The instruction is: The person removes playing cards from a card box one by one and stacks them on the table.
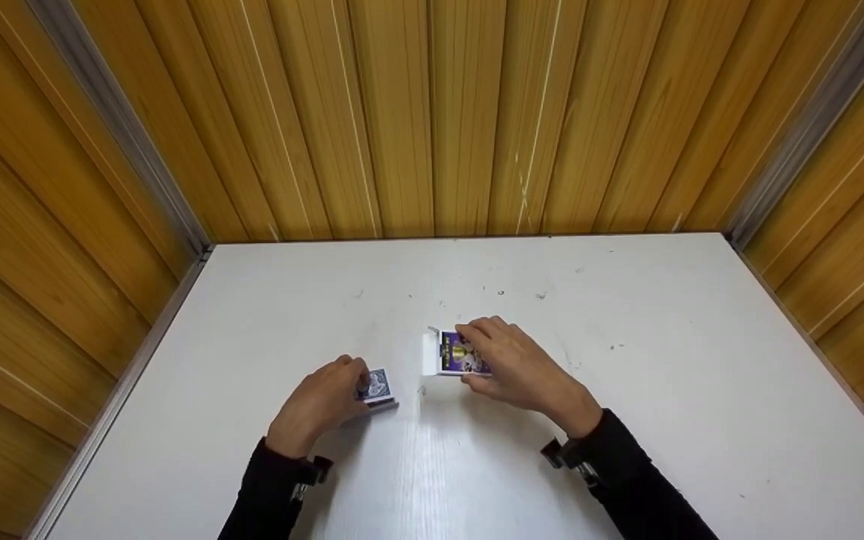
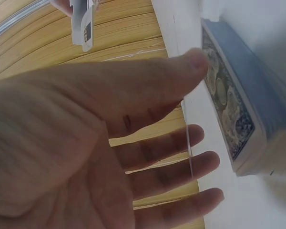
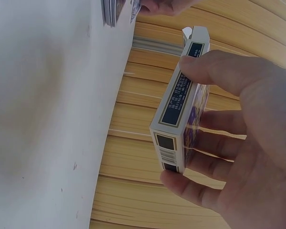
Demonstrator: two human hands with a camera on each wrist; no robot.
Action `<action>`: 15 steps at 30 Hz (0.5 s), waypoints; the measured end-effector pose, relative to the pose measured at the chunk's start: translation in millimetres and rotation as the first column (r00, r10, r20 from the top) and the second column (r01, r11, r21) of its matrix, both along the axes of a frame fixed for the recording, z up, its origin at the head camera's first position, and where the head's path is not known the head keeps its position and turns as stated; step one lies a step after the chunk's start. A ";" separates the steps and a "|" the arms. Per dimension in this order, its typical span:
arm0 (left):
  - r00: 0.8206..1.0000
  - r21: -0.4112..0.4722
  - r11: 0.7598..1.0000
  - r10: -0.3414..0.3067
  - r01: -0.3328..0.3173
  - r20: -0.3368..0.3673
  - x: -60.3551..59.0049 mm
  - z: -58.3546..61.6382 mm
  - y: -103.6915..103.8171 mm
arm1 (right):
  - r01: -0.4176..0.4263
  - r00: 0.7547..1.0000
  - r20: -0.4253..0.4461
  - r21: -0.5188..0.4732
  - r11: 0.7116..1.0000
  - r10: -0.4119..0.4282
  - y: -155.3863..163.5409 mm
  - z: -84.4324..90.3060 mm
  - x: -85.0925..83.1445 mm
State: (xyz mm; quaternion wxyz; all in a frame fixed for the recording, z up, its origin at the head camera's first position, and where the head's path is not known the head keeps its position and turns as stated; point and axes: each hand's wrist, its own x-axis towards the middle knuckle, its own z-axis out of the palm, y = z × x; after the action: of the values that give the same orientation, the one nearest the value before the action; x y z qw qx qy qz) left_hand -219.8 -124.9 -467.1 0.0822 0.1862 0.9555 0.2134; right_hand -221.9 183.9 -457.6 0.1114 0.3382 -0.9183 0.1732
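A deck of blue-backed cards [image 1: 377, 390] lies flat on the white table [image 1: 649, 352], left of centre. My left hand [image 1: 348, 381] hovers at its near-left side. In the left wrist view that hand [image 2: 181, 90] has straight fingers apart from the deck [image 2: 229, 105], with only the thumb tip at its edge. My right hand [image 1: 493, 357] grips a purple and white card box [image 1: 458, 354], whose white flap stands open toward the left. The right wrist view shows the box [image 3: 178, 114] held off the table between thumb and fingers [image 3: 214, 121].
Wooden plank walls [image 1: 432, 112] close the table in at the back and on both sides, with metal strips in the corners. The tabletop bears a few small marks behind the hands. Both sleeves are black.
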 end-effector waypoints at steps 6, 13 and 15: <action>1.000 -0.001 1.000 0.000 0.000 0.024 -1.7 -3.9 -1.0 | -0.009 1.000 -0.007 0.010 1.000 0.009 -1.1 -1.1 0.4; 0.999 -0.007 1.000 -0.006 0.006 0.048 -2.6 -5.8 0.1 | -0.011 1.000 -0.015 0.021 1.000 0.011 -1.1 -2.5 0.1; 0.998 -0.007 1.000 -0.009 0.010 0.055 -2.5 -6.5 0.8 | -0.011 1.000 -0.013 0.026 1.000 0.011 -1.2 -2.9 -0.1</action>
State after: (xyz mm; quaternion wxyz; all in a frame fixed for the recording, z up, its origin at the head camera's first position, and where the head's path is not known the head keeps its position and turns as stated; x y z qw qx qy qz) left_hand -222.3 -124.2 -473.6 0.1103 0.1844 0.9528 0.2146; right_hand -222.0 182.7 -460.5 0.1122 0.3458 -0.9178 0.1595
